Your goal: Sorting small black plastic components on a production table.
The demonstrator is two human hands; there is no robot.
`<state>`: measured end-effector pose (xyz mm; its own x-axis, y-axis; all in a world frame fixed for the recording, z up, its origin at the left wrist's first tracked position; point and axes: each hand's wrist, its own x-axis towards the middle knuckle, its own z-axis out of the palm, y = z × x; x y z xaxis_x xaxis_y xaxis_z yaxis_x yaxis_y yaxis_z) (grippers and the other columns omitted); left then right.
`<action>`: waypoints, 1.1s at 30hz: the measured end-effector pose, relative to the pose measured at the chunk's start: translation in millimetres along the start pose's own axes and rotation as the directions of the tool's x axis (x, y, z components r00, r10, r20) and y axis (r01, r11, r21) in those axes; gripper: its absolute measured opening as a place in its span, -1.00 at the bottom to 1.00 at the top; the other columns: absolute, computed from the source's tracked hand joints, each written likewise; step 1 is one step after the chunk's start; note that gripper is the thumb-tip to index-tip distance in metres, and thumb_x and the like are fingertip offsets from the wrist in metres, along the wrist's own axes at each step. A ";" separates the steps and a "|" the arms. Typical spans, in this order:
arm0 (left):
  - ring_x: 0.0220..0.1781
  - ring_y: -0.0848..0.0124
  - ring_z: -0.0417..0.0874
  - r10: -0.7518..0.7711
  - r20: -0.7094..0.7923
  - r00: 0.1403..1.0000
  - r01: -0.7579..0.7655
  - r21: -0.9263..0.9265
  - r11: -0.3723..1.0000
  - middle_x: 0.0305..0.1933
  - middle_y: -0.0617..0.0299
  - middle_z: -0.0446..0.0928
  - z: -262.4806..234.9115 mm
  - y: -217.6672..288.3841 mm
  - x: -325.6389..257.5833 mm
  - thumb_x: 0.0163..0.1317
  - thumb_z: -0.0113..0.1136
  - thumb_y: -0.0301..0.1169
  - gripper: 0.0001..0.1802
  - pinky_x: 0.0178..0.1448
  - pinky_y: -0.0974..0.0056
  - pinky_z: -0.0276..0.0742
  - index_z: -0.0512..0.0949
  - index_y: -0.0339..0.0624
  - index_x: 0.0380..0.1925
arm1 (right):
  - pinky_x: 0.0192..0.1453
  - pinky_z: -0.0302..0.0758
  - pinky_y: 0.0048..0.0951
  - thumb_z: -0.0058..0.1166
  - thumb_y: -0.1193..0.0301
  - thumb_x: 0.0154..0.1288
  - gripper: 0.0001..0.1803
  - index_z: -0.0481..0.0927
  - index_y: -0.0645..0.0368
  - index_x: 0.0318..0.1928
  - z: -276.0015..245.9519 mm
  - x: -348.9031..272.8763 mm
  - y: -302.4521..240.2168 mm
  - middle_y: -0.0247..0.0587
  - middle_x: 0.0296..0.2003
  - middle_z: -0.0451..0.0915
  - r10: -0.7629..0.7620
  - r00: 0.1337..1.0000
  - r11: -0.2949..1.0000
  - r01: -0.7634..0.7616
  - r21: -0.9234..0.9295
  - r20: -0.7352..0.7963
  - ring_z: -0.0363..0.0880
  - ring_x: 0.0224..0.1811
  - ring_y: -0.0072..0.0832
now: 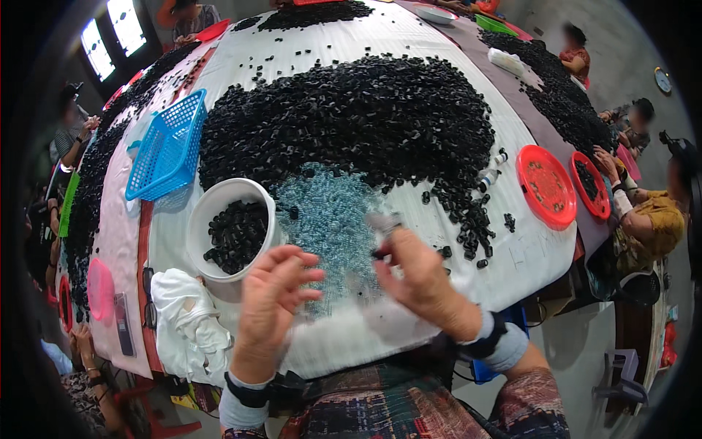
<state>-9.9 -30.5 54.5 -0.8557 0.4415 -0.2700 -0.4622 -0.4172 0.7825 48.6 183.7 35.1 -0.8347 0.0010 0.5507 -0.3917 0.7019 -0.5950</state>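
Observation:
My left hand [272, 296] hovers just right of a white bucket [219, 201] half full of small black parts, its fingers spread and motion-blurred, nothing visible in them. My right hand [417, 274] is pinched on a small black part with a clear piece at its tip, held above a patch of clear bluish beads [325, 216]. A large heap of black plastic parts [351, 117] covers the white cloth of the table [526, 252] beyond the beads.
A blue mesh basket [168, 146] lies tilted left of the heap. A crumpled white cloth [186, 314] sits by the bucket. Red round trays [545, 185] lie at the right edge, where other people sit. More black piles run along neighbouring tables.

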 end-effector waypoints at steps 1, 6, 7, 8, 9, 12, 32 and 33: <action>-0.27 0.41 0.66 -0.010 0.014 1.000 0.010 -0.003 1.000 -0.20 0.16 0.60 8.0 -12.1 1.0 0.27 0.15 -0.45 -0.78 -0.27 0.31 0.67 0.44 -0.20 -0.10 | -0.37 0.50 -0.23 0.09 0.66 -0.04 -0.49 0.40 0.33 0.03 8.9 -0.8 -7.7 -0.03 -0.37 0.47 -0.027 1.000 0.999 0.027 0.039 -0.016 0.51 -0.36 -0.13; -0.17 0.40 0.66 -0.091 0.079 0.993 0.095 -0.053 0.994 -0.16 0.16 0.60 -0.2 -43.6 -1.9 0.26 0.17 -0.49 -0.81 -0.16 0.35 0.63 0.46 -0.23 -0.14 | -0.19 0.49 -0.20 0.04 0.64 0.00 -0.65 0.41 0.29 -0.12 28.7 -0.9 -38.1 -0.06 -0.39 0.43 -0.088 0.996 0.993 0.086 0.084 0.024 0.48 -0.31 -0.08; -0.20 0.40 0.66 -0.088 0.071 0.994 0.094 -0.091 0.991 -0.17 0.14 0.61 2.0 -41.6 -3.1 0.26 0.17 -0.50 -0.82 -0.21 0.37 0.63 0.47 -0.24 -0.15 | -0.19 0.49 -0.20 0.04 0.64 0.00 -0.65 0.41 0.29 -0.12 27.7 -1.3 -37.6 -0.06 -0.39 0.43 -0.085 0.996 0.993 0.082 0.082 0.024 0.48 -0.31 -0.08; -0.20 0.40 0.66 -0.091 0.072 0.993 0.098 -0.092 0.991 -0.17 0.14 0.61 3.2 -39.3 -3.2 0.26 0.17 -0.50 -0.82 -0.21 0.37 0.63 0.47 -0.24 -0.15 | -0.20 0.49 -0.20 0.02 0.65 0.01 -0.65 0.41 0.29 -0.11 25.7 -1.0 -36.1 -0.05 -0.39 0.44 -0.077 0.997 0.989 0.073 0.127 0.032 0.49 -0.31 -0.09; -0.22 0.41 0.66 -0.112 0.051 0.992 0.114 -0.050 0.992 -0.19 0.14 0.61 4.5 -34.6 -4.9 0.25 0.18 -0.49 -0.82 -0.24 0.38 0.63 0.48 -0.25 -0.15 | -0.21 0.49 -0.20 0.00 0.67 0.01 -0.65 0.41 0.30 -0.11 22.2 1.1 -36.0 -0.04 -0.39 0.45 -0.075 0.996 0.982 0.067 0.175 0.039 0.49 -0.31 -0.10; -0.28 0.42 0.66 -0.133 0.001 0.991 0.133 -0.006 0.991 -0.22 0.13 0.61 -2.6 -28.4 -4.9 0.25 0.19 -0.49 -0.80 -0.29 0.39 0.63 0.52 -0.28 -0.13 | -0.42 0.49 -0.32 0.03 0.71 0.05 -0.67 0.43 0.26 -0.11 9.1 13.7 9.8 -0.08 -0.37 0.52 0.034 0.999 0.996 -0.033 0.081 -0.019 0.53 -0.35 -0.20; -0.28 0.45 0.60 -0.256 0.063 0.965 0.254 0.037 0.966 -0.15 0.15 0.52 -10.5 -44.8 2.9 0.25 0.13 -0.53 -0.74 -0.31 0.40 0.59 0.43 -0.32 -0.06 | -0.31 0.41 -0.22 0.01 0.68 -0.02 -0.72 0.35 0.28 -0.23 3.3 17.7 65.1 -0.07 -0.44 0.42 0.009 0.995 0.963 0.017 -0.268 0.096 0.46 -0.36 -0.13; -0.30 0.47 0.58 -0.258 0.071 0.963 0.258 0.012 0.966 -0.18 0.17 0.50 -10.1 -46.5 4.3 0.24 0.13 -0.53 -0.73 -0.35 0.42 0.55 0.41 -0.31 -0.06 | -0.31 0.41 -0.22 0.01 0.69 -0.03 -0.70 0.36 0.29 -0.21 2.9 16.6 52.2 -0.08 -0.45 0.42 -0.026 0.994 0.970 0.051 -0.238 0.106 0.46 -0.37 -0.14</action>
<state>5.6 -17.2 11.3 -0.6885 0.5898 -0.4220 -0.6645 -0.2799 0.6929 13.1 218.3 11.5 -0.8603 -0.0928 0.5013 -0.3303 0.8505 -0.4094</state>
